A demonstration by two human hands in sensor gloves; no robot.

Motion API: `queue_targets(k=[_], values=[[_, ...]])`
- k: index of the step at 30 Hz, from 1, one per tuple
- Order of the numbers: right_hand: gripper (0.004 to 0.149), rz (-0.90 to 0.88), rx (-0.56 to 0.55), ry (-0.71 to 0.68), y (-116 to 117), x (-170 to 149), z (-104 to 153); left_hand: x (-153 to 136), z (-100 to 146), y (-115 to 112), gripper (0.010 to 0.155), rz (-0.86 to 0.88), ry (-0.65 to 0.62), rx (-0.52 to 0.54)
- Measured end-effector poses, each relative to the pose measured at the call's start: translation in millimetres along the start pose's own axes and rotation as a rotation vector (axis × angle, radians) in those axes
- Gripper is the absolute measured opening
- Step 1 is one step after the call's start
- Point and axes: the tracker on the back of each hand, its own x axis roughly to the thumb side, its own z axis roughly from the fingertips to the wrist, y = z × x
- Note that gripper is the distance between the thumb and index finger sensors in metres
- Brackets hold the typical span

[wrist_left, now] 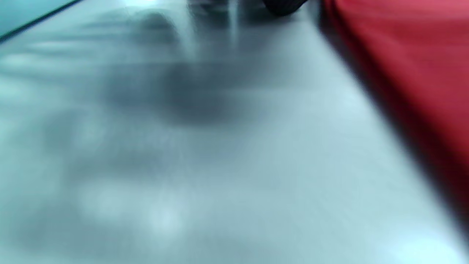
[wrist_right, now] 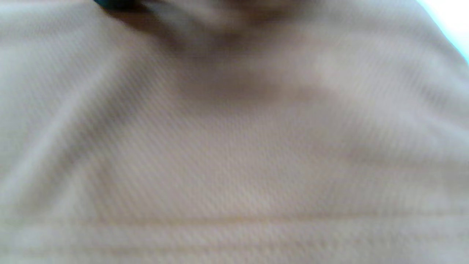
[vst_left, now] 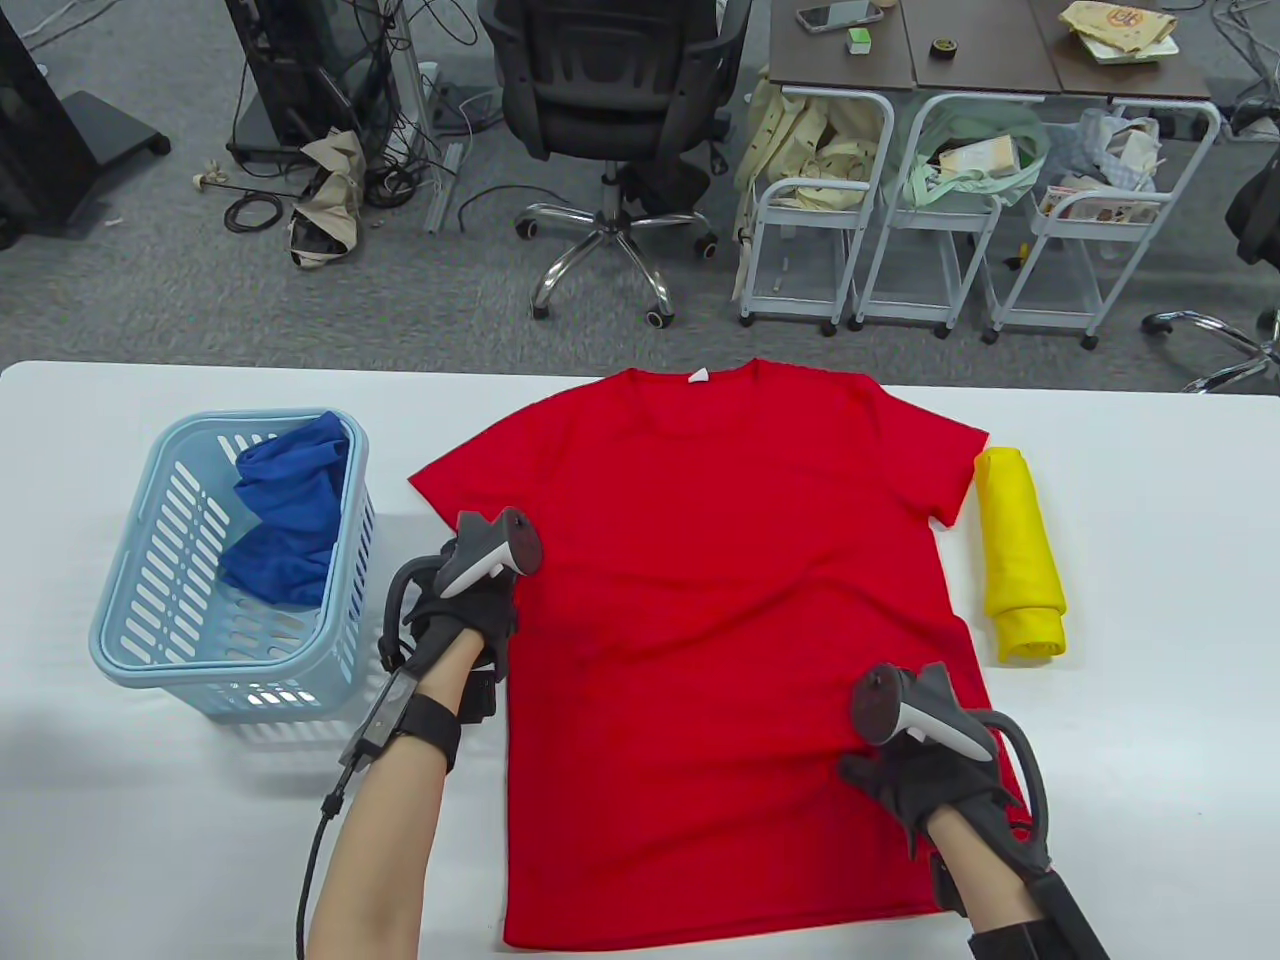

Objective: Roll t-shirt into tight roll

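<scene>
Now both hands rest on red t-shirt.

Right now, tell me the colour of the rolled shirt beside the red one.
Yellow; table view shows it best.

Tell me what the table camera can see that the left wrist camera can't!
Only the table view shows the whole red t-shirt spread flat, both hands (left hand, right hand), the blue basket with a blue cloth inside, and a yellow roll. Only the left wrist view shows a blurry close-up of the bare tabletop beside the shirt's edge. Both show the red shirt and the white table.
</scene>
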Motion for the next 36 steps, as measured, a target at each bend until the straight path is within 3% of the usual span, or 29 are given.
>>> queue_targets(k=[3, 8, 10, 17, 23, 25, 28, 30, 36], values=[[0.082, 0.038, -0.069, -0.096, -13, 34, 12, -2, -5, 8, 0.067, 0.015, -0.003, 0.024], [0.078, 0.137, -0.130, -0.412, -20, 128, 42, 4, -2, 18, 0.074, -0.009, -0.020, 0.164], [0.076, 0.220, -0.091, -0.565, -11, 175, 57, 7, -1, 19, 0.081, -0.069, -0.022, 0.298], [0.071, 0.453, -0.097, -0.791, 28, 261, 82, 14, -10, 13, 0.074, -0.109, -0.058, 0.274], [0.072, 0.481, -0.120, -0.788, 31, 273, 78, 22, -13, 15, 0.063, -0.193, -0.064, 0.274], [0.066, 0.460, -0.136, -0.798, 30, 275, 78, 21, -13, 17, 0.060, -0.143, -0.077, 0.289], [0.043, 0.448, -0.170, -0.811, 29, 278, 79, 18, -12, 18, 0.049, -0.112, -0.080, 0.316], [0.040, 0.458, -0.184, -0.816, 29, 279, 79, 17, -10, 19, 0.043, -0.140, -0.081, 0.337], [0.039, 0.346, -0.146, -0.844, 20, 269, 79, 15, -6, 18, 0.042, -0.185, -0.049, 0.346]])
